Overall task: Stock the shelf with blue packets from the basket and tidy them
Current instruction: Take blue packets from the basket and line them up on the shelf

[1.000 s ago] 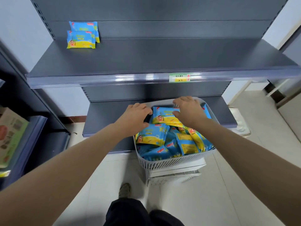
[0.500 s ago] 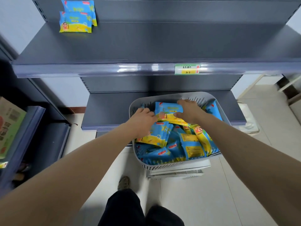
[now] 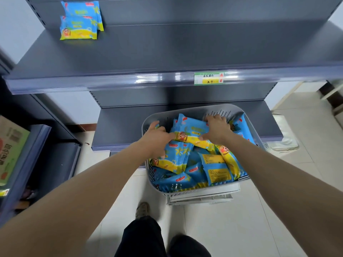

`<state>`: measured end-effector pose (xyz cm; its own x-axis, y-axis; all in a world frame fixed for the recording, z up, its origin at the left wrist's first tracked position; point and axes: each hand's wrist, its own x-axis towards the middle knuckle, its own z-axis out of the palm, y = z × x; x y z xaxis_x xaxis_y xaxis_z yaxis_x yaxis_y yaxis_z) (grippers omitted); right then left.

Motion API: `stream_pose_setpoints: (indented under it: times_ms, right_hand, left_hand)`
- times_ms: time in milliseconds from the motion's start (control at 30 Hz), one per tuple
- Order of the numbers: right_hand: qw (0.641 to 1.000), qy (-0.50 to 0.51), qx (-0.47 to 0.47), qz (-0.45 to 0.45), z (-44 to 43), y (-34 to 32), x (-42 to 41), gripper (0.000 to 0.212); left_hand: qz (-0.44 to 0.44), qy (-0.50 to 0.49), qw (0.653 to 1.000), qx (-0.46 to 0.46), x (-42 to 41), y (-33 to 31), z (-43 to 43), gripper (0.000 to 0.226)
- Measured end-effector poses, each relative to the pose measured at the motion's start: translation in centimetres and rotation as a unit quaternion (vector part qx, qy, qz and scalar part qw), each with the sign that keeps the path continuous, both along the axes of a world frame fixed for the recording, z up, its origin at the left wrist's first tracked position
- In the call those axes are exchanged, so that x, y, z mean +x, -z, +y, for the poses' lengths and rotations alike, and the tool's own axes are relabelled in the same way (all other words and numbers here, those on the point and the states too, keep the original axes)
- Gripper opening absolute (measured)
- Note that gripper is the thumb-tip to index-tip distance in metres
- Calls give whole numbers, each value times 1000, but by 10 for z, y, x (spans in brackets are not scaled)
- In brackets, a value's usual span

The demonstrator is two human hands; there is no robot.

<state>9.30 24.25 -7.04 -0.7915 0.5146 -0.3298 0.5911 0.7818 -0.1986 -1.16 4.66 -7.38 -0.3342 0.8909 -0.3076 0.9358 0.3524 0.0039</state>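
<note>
A grey basket (image 3: 193,110) stands on the floor in front of the low shelf, filled with several blue and yellow packets (image 3: 187,171). Both hands reach into it. My left hand (image 3: 157,138) and my right hand (image 3: 217,129) grip the two ends of one blue packet (image 3: 191,129) at the top of the pile. Two blue packets (image 3: 79,21) lie stacked at the back left of the upper grey shelf (image 3: 167,49).
A price tag (image 3: 208,78) sits on the upper shelf's front rail. A lower shelf (image 3: 118,125) lies behind the basket. A cardboard box (image 3: 10,147) sits on a side shelf at the left. My legs and a shoe (image 3: 142,209) are on the tiled floor below.
Both hands have pushed deeper into the basket and closed on the ends of the top packet. The camera has tilted down and moved closer.
</note>
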Motion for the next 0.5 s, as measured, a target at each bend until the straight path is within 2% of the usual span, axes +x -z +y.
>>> stream_pose_setpoints:
  times_ms: [133,233,367,500]
  right_hand:
    - [994,-22,-83,63,2,-18,4,37]
    - [989,-26,-103,101,4,-46,8,22]
    - [982,-12,-105,159,7,-92,4,21]
    - [965,-29,-94,245,2,-140,-18,22]
  left_hand:
    - [-34,-1,999,13,-2,-12,2,28]
    - [-77,-6,996,46,-1,-29,8,22]
    - [-180,-60,971,143,-2,-65,11,29]
    - [-211,-79,958,179,-15,-110,7,27]
